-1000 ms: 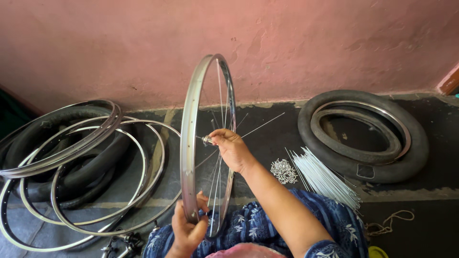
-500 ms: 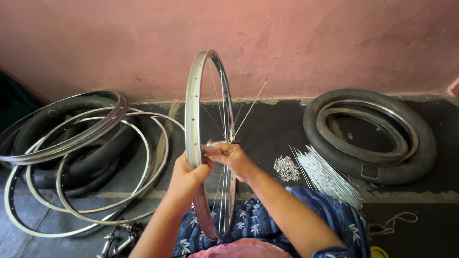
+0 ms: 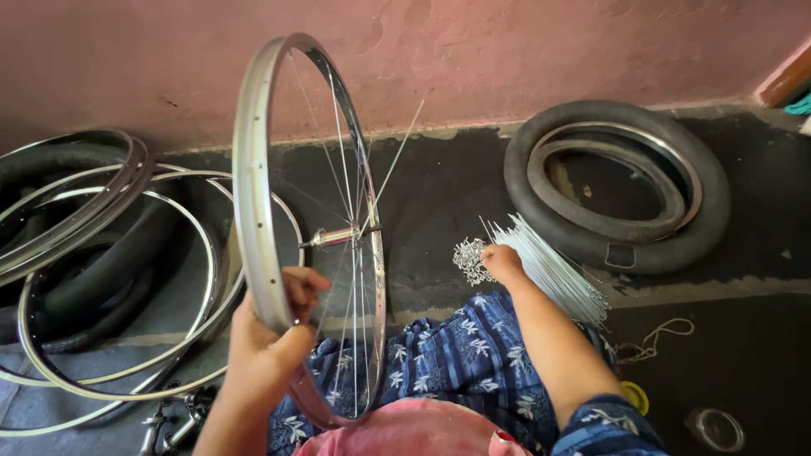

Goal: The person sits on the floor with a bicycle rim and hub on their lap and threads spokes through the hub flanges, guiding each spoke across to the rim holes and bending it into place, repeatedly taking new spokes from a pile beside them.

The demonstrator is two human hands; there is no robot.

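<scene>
A silver bicycle wheel rim [image 3: 253, 169] stands upright in front of me, with a few thin spokes running to a metal hub [image 3: 334, 237] at its centre. My left hand [image 3: 274, 333] grips the rim's lower left edge. My right hand [image 3: 503, 262] is down on the floor to the right, fingers on a small pile of spoke nipples [image 3: 469, 257] beside a bundle of loose spokes [image 3: 549, 266]. Whether it has picked anything up is hidden by the fingers.
Several bare rims [image 3: 118, 279] and black tyres [image 3: 76, 253] lie stacked at the left. A tyre with a rim inside [image 3: 617, 181] lies at the right near the pink wall. Small tools [image 3: 169, 422] lie at the lower left, and a string [image 3: 655, 342] and lids [image 3: 714, 426] at the lower right.
My right hand left the hub area and moved right and down to the nipple pile. My left hand stays on the rim, which now stands larger and closer in view.
</scene>
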